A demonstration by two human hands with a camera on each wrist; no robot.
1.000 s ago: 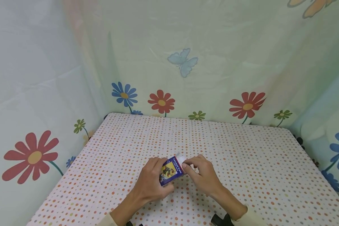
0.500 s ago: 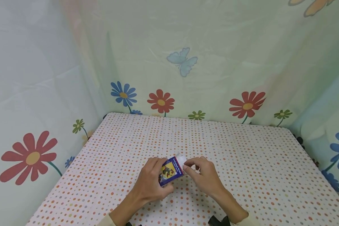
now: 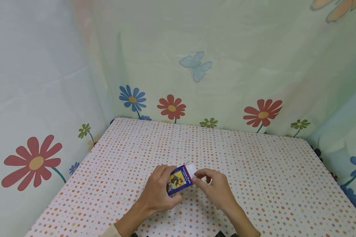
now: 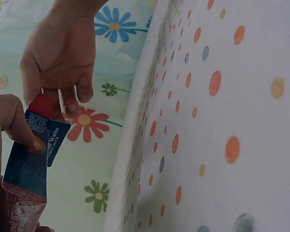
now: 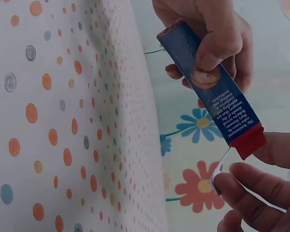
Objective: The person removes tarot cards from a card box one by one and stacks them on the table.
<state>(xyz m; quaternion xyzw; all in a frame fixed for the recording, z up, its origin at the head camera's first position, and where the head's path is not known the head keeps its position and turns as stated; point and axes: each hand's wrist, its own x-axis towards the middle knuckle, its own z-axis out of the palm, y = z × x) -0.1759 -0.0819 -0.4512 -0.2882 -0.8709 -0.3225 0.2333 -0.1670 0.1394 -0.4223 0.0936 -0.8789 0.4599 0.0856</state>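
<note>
My left hand (image 3: 157, 192) grips the blue card box (image 3: 176, 181), presumably to steady it, its flapped end tilted toward my right hand (image 3: 217, 187). There my fingertips pinch the white flap (image 3: 191, 169), likely to control it. Below my grip spreads the dotted cloth (image 3: 130, 144).

The box (image 3: 180, 179) is blue-and-red; the cloth (image 3: 255, 171), multicolour-dotted white.
</note>
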